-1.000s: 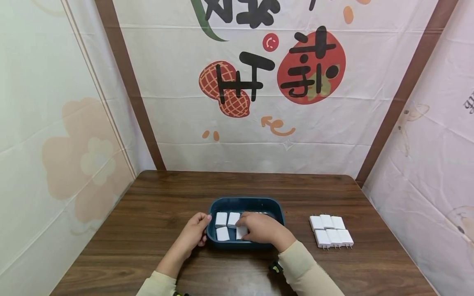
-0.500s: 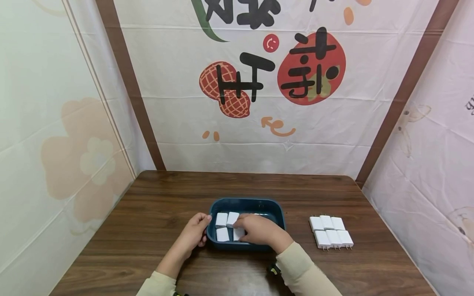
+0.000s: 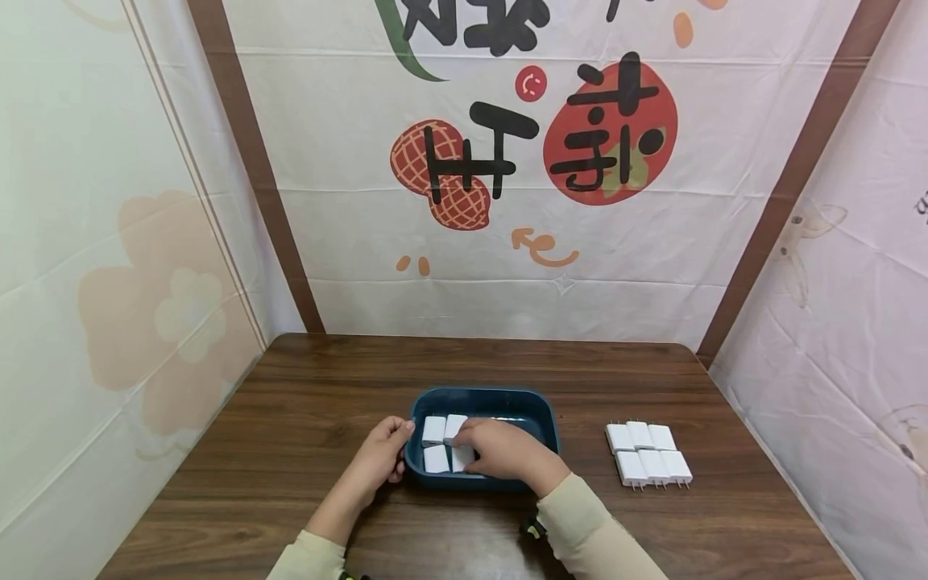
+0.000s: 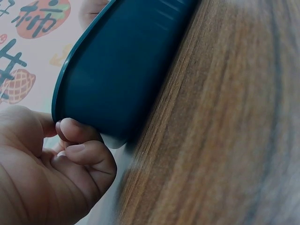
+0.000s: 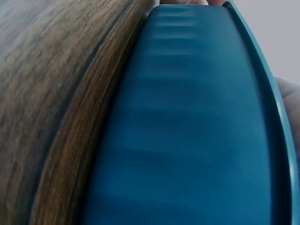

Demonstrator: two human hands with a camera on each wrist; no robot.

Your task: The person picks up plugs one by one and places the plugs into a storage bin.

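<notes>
A blue plastic box [image 3: 478, 481] stands on the table, with several white plug chargers [image 3: 435, 460] lying flat in two rows at its left end. My left hand [image 3: 381, 453] pinches the box's left rim between thumb and curled fingers; the left wrist view shows this grip on the box wall [image 4: 117, 70]. Inside the box, my right hand [image 3: 503, 451] holds a white charger [image 3: 461, 458] at the near row's right end, its fingers partly covering it and the charger behind. From the right wrist, the box's outer side [image 5: 187, 117] hides most of that hand.
Several more white chargers [image 3: 652, 466] lie in two rows on the table right of the box, metal prongs pointing outward. The wooden table [image 3: 326, 370] ends at a printed cloth backdrop [image 3: 348, 266].
My right hand has slid left inside the box, bringing the near-row charger against the one beside it. The left hand stays on the rim.
</notes>
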